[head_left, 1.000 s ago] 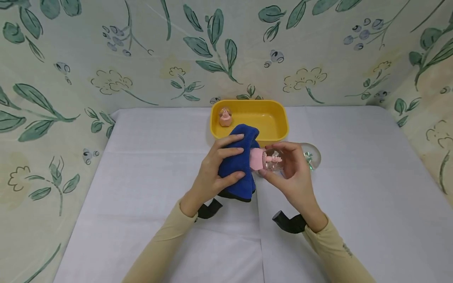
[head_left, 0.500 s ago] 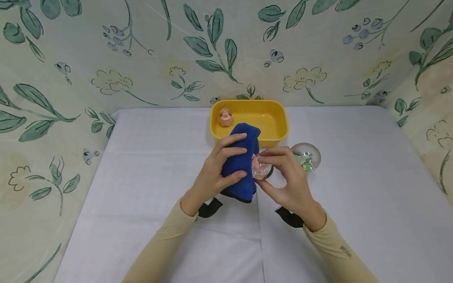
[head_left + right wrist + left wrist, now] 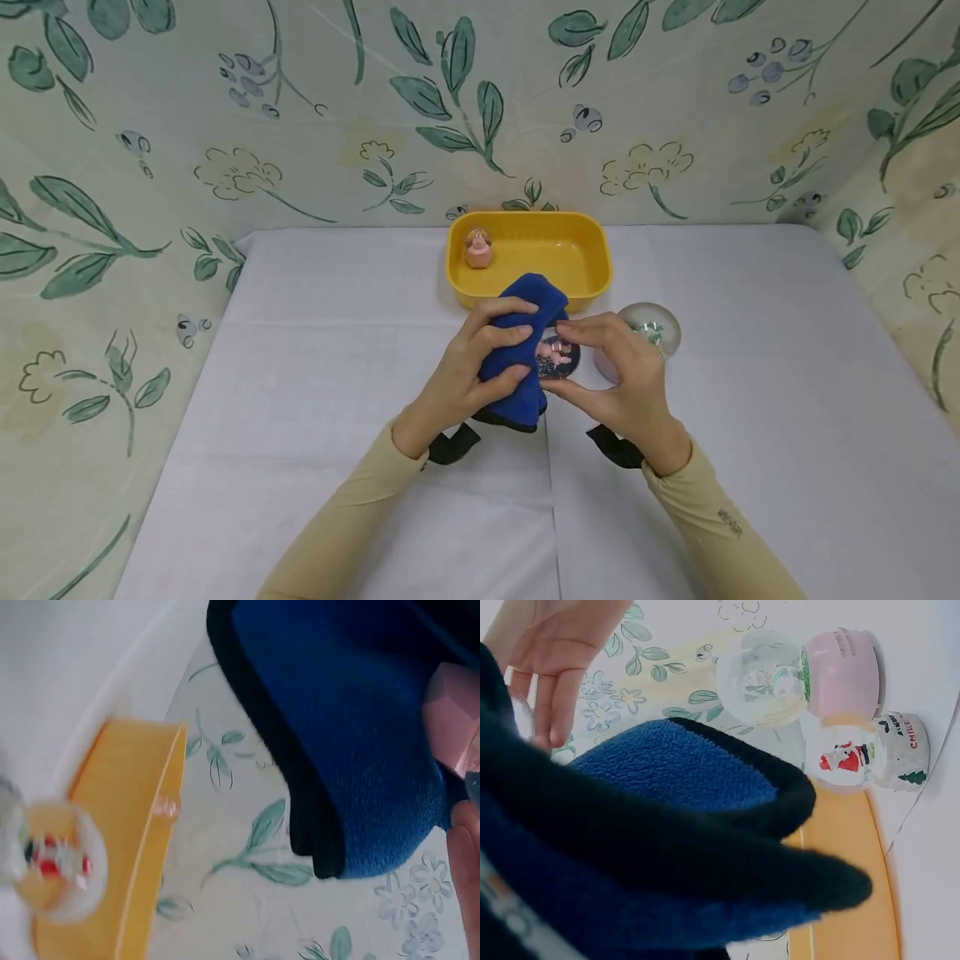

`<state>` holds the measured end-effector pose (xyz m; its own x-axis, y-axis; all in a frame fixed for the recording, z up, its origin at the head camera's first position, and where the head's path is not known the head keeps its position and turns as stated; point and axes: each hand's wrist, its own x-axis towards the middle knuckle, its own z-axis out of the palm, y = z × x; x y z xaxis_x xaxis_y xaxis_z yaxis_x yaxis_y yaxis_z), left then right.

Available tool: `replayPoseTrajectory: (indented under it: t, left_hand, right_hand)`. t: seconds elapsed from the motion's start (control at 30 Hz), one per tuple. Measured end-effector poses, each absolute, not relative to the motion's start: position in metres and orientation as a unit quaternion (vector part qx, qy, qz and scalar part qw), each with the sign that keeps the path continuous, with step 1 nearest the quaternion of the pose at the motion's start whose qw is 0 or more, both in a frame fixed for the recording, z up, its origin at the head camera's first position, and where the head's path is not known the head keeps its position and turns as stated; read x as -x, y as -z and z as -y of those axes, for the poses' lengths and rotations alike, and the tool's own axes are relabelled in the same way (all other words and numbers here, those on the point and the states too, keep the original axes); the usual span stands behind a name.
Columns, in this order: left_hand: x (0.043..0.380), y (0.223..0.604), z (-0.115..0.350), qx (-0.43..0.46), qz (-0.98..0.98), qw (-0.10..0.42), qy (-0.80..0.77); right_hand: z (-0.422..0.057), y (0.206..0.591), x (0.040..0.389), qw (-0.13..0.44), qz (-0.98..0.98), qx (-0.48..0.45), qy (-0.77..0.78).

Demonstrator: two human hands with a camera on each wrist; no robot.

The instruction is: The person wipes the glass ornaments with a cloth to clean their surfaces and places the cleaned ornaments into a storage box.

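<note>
My left hand (image 3: 453,379) grips a blue cloth (image 3: 521,358) with black edging, folded against a small snow globe (image 3: 557,358) with a pink figure inside. The fingertips of my right hand (image 3: 637,392) pinch this globe by its clear dome, turned towards the head camera. In the right wrist view its faceted pink base (image 3: 452,720) sits against the cloth, partly covered. Behind my right hand stands a larger snow globe (image 3: 651,327) on a pink base. A Santa snow globe (image 3: 847,757) with a white base shows in the left wrist view.
A yellow tray (image 3: 528,292) stands at the table's back edge, just beyond the cloth. Inside it, at the left, is another small pink snow globe (image 3: 478,248). A white cloth (image 3: 315,350) covers the table, and a leaf-patterned curtain (image 3: 300,100) hangs behind.
The small globe has turned from lying sideways, dome to the right, to dome facing the head camera. My left hand and the blue cloth have shifted slightly right and nearer.
</note>
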<state>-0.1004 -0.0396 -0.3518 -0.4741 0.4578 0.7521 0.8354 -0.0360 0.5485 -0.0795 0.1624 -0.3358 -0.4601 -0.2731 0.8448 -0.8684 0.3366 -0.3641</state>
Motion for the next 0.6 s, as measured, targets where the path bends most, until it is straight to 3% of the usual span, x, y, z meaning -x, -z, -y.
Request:
replayPoseTrajectory:
  t: [0.13, 0.23, 0.33, 0.43, 0.6]
  left_hand:
    - [0.101, 0.352, 0.04, 0.493, 0.666, 0.179, 0.53]
    - [0.1, 0.352, 0.04, 0.505, 0.669, 0.173, 0.518]
    - [0.099, 0.352, 0.041, 0.511, 0.676, 0.162, 0.506]
    - [0.099, 0.352, 0.042, 0.508, 0.678, 0.164, 0.505]
    - [0.1, 0.347, 0.043, 0.495, 0.663, 0.177, 0.532]
  right_hand:
    - [-0.163, 0.337, 0.076, 0.254, 0.734, -0.333, -0.535]
    - [-0.162, 0.335, 0.069, 0.149, 0.709, -0.25, -0.642]
    - [-0.16, 0.333, 0.064, 0.091, 0.697, -0.177, -0.689]
    - [-0.159, 0.334, 0.063, 0.093, 0.715, -0.179, -0.67]
    - [-0.16, 0.34, 0.066, 0.173, 0.756, -0.285, -0.564]
